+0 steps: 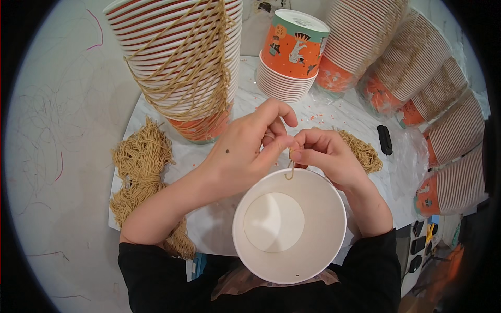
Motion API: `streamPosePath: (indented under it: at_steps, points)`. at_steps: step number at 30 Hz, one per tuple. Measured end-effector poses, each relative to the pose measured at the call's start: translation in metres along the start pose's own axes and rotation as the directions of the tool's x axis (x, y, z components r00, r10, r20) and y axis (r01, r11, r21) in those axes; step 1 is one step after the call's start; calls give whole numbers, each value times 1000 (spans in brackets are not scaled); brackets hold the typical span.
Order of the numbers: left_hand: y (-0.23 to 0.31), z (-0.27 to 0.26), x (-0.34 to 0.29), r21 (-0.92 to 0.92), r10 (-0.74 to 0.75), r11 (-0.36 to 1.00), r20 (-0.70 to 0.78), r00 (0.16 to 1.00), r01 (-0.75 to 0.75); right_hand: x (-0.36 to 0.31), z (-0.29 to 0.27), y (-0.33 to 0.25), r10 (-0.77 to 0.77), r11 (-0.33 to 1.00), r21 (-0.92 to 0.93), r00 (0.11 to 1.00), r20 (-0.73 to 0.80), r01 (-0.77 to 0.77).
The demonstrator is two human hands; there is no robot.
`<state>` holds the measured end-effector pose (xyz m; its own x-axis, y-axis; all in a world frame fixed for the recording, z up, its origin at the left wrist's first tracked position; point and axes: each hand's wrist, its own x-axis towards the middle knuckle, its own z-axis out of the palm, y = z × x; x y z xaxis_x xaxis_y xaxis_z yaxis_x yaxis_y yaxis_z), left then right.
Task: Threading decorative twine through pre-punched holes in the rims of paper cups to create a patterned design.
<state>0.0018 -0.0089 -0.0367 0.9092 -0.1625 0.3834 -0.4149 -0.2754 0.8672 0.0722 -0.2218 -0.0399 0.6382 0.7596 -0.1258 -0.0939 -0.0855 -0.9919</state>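
Close in front of me stands a white paper bucket, its open mouth facing up and a small hole near the near rim. At its far rim hangs a short loop of tan string. My left hand pinches the string between thumb and fingertips, its other fingers curled. Meeting it there, my right hand is closed on the same string with thumb and forefinger. The fingers partly hide the string and the far rim. Beyond my right hand lies a small bundle of tan string.
Left stands a tall bucket stack draped with tan strings. A large string bundle lies beside my left forearm. An orange bucket sits upside down on nested ones. Bagged bucket stacks line the right, near a black object.
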Motion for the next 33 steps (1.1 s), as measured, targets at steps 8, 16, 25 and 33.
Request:
streamPosePath:
  at_steps: [8,16,25,33]
  points:
    - [-13,-6,7,71,74,996,-219,973,-60,8,-5,13,203,880,403,966,160,-252]
    - [-15,-3,7,161,108,985,-265,958,-66,14,-6,23,246,755,540,924,293,-372]
    - [-18,0,8,134,79,989,-169,982,-57,12,-3,26,205,794,463,891,406,-394]
    - [5,2,0,663,416,715,-151,897,-220,8,9,22,171,797,502,922,347,-336]
